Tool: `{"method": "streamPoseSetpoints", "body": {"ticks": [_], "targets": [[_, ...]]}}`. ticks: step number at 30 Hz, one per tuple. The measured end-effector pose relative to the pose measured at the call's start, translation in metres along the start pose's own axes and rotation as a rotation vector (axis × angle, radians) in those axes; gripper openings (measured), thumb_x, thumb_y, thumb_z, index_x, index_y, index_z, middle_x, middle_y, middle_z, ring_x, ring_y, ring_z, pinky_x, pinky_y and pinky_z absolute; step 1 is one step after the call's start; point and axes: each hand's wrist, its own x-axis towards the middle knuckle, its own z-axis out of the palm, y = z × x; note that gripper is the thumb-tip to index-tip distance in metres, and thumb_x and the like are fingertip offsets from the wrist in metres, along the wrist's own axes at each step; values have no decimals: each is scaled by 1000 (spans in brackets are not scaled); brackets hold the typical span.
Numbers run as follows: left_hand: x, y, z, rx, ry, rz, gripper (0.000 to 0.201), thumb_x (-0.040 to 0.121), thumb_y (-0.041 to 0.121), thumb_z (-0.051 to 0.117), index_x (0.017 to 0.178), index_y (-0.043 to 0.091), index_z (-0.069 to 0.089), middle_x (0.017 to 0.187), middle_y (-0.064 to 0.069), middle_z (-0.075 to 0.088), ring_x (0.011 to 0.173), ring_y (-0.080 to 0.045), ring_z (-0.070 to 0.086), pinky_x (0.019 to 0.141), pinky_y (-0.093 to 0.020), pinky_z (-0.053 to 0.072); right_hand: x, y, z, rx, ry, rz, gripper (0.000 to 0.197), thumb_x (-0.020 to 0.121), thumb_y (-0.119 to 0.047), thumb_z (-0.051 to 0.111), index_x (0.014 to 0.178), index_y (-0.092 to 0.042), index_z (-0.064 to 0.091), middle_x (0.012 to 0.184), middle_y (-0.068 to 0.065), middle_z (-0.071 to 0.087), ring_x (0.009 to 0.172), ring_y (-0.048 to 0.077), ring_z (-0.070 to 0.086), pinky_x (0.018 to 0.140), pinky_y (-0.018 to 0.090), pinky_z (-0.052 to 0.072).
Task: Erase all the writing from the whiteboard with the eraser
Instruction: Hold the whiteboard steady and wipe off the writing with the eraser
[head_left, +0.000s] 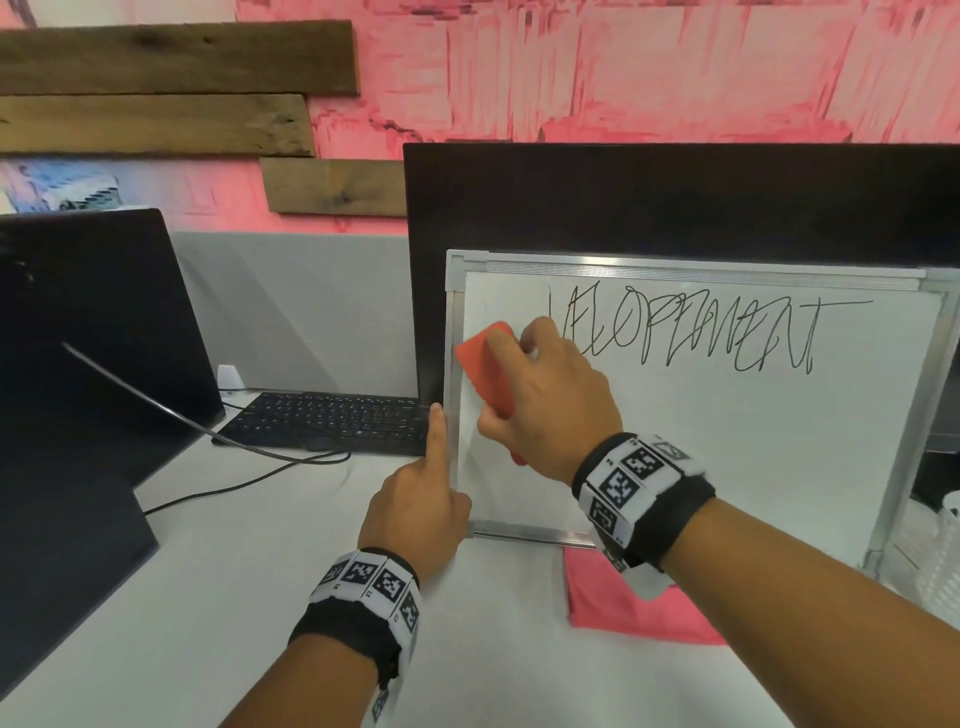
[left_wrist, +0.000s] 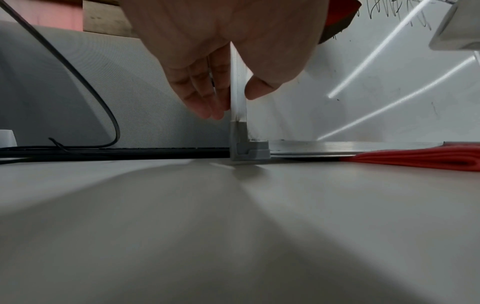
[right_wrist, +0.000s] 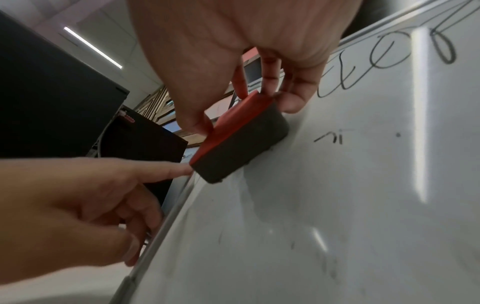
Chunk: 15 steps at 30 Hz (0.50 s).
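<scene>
Where the right grip (head_left: 540, 400) clasps it by its edges, the eraser (head_left: 485, 369), red-backed with a dark felt, lies pressed to the whiteboard (head_left: 727, 447) near the board's left frame. Black writing (head_left: 691, 332) runs rightward from that grip along the board's top. Left grip (head_left: 415, 506): pinching the left frame, thumb on the front, fingers behind, forefinger extended up the rail. Red cloth (head_left: 634, 608): on the tabletop (head_left: 249, 597) below the right grip, under the board's lower edge.

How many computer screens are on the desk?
2. One dark screen stands at the left end of the desk. The other dark screen stands right behind the whiteboard, which hides its lower part. More could sit outside the picture.
</scene>
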Motion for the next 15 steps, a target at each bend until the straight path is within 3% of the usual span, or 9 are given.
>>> {"method": "streamPoseSetpoints", "body": {"ticks": [7,11,15], "targets": [[4,-4,6,25,47,26,80,101,38,40,154,31,-20,87,-7,64,73,-24,60,68,-40,54,23,4,-18,38,107,66,62,83,-54,67,132,-25,41,121,5,47,89,22,51,68,36,56],[8,-9,5,55,55,32,73,103,45,32,155,32,-18,98,-9,65,82,-27,60,68,-36,47,-1,2,-5,-4,8,40,63,83,-51,67,134,-26,37,122,5,46,94,27,54,66,37,56],[8,-11,5,59,53,45,74,102,46,33,154,33,-17,99,-9,65,86,-29,63,71,-39,51,-16,9,0,-14,-28,38,60,83,-50,64,132,-28,38,118,4,46,93,28,52,64,37,55]]}}
